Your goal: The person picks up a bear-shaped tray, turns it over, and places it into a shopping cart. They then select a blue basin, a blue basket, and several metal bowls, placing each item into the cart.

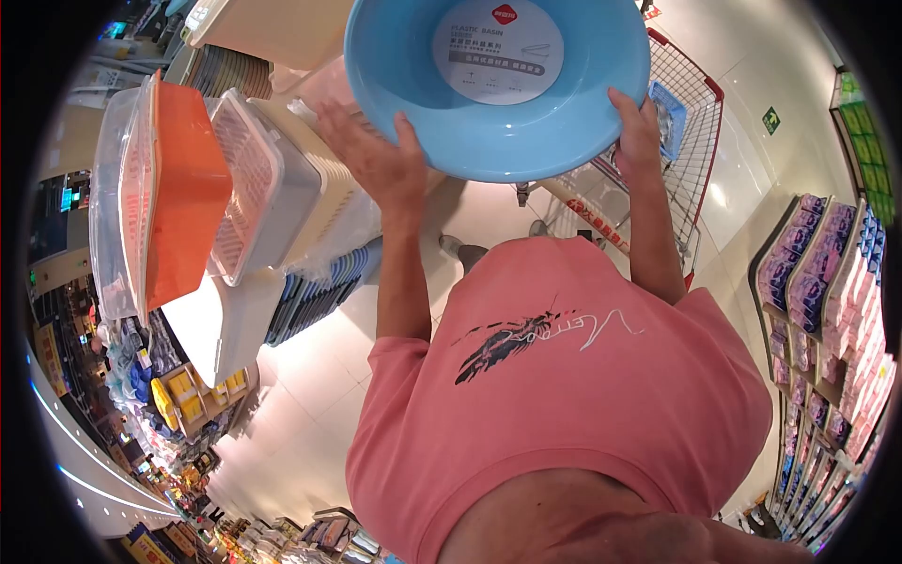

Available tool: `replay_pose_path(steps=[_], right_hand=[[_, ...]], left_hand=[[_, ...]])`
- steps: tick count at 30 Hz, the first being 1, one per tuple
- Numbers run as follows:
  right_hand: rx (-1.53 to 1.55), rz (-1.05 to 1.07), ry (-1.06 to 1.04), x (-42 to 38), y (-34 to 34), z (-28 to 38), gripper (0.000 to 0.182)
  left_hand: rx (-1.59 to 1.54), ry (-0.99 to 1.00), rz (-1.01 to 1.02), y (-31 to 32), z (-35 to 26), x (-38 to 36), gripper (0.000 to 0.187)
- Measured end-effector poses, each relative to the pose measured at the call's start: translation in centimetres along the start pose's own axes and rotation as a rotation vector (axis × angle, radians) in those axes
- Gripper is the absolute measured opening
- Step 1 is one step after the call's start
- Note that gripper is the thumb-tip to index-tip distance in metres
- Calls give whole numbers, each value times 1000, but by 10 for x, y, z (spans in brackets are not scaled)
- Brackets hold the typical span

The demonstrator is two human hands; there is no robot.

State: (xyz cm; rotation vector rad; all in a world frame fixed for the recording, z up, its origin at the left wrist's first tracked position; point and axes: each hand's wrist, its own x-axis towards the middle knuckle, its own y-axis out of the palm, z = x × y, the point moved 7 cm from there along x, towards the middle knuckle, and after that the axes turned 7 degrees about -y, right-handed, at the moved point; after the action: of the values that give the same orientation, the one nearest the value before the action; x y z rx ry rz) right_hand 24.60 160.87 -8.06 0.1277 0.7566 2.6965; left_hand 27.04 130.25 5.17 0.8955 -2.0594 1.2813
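Note:
A round light-blue plastic basin [507, 141] is held up in front of me at the top of the view, its inside facing me. A round paper label [503, 80] sits on its bottom. My right hand [638, 136] grips the basin's right rim, with the thumb on the inner side and the other fingers mostly hidden behind. At the lower left rim is my left hand [381, 167], its thumb against the edge and its fingers stretched out and apart, beside the basin rather than wrapped round it.
To the left, stacked plastic bins include an orange box [188, 188] and a white basket [249, 193]. A red-rimmed shopping cart [700, 113] stands behind the basin at right, with a blue basket [666, 117] in it. Shelves of packages [799, 263] line the right side.

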Motion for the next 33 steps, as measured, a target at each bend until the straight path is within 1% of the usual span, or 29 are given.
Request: replay_pose_path(steps=[1, 2, 3, 4, 6, 7, 8, 9, 10, 11, 12, 13, 14, 16, 17, 19, 20, 21, 22, 23, 24, 25, 26, 27, 28, 29, 31, 32, 33], right_hand=[[2, 2, -3, 0, -2, -1, 44], [14, -4, 35, 0, -4, -5, 45], [25, -10, 74, 0, -7, -9, 46], [26, -5, 72, 1, -11, -12, 46], [13, 87, 61, 6, -14, -20, 41], [17, 89, 56, 10, -19, -24, 41], [3, 109, 34, 14, -23, -28, 36], [-13, 124, 13, 14, -26, -30, 31], [-12, 115, 7, 13, -29, -34, 31], [-72, 101, -42, 11, -34, -34, 26], [-135, 90, -84, 8, -38, -33, 21], [-140, 86, -81, 6, -43, -35, 21], [-143, 95, -58, 7, -47, -39, 20], [-143, 103, -33, 4, -48, -39, 19], [-180, 110, -51, 3, -48, -34, 20], [-215, 113, -74, 2, -42, -20, 21], [-274, 97, -24, 0, -41, -16, 23], [-332, 80, 27, -1, -43, -15, 25], [-333, 73, 27, -2, -47, -16, 25], [-244, 89, 68, -2, -50, -22, 28], [-156, 104, 106, -2, -52, -28, 30], [-156, 98, 102, -3, -54, -31, 30], [-195, 119, 162, -7, -54, -40, 32], [-232, 137, 222, -10, -54, -46, 33], [-230, 123, 221, -14, -54, -47, 33], [-201, 110, 250, -19, -52, -52, 33], [-171, 94, 282, -22, -55, -57, 32], [-165, 136, 289, -22, -55, -60, 33], [-160, 181, 295, -24, -53, -61, 33]], left_hand=[[-1, 2, -4, 2, 10, 2, 50], [-467, -357, 238, 22, 42, 3, 47], [-934, -714, 480, 47, 60, -10, 44], [-935, -712, 475, 46, 68, -11, 44], [-875, -904, 713, 59, 85, -32, 33], [-876, -897, 711, 63, 93, -39, 33], [-860, -818, 651, 63, 101, -43, 25], [-843, -740, 596, 59, 95, -40, 18], [-822, -588, 542, 52, 85, -37, 15], [-827, -584, 551, 55, 79, -39, 15], [-870, -557, 479, 51, 70, -37, 13], [-910, -533, 403, 46, 66, -36, 13], [-910, -536, 403, 46, 67, -37, 13], [-818, -548, 483, 48, 71, -38, 14], [-818, -544, 483, 50, 71, -38, 14], [-797, -511, 418, 48, 67, -33, 16], [-800, -509, 422, 49, 65, -31, 16], [-775, -578, 418, 47, 64, -29, 18], [-748, -648, 415, 46, 65, -29, 20], [-751, -646, 421, 47, 67, -28, 20], [-746, -715, 479, 53, 74, -31, 23], [-741, -782, 539, 58, 80, -33, 26], [-744, -777, 546, 58, 83, -32, 26], [-929, -883, 596, 60, 82, -37, 31], [-1112, -992, 649, 63, 79, -42, 38], [-1108, -993, 664, 61, 77, -43, 38], [-1279, -1013, 697, 57, 66, -38, 56], [-1224, -1015, 708, 59, 74, -39, 62], [-1217, -1025, 709, 60, 72, -41, 62]])
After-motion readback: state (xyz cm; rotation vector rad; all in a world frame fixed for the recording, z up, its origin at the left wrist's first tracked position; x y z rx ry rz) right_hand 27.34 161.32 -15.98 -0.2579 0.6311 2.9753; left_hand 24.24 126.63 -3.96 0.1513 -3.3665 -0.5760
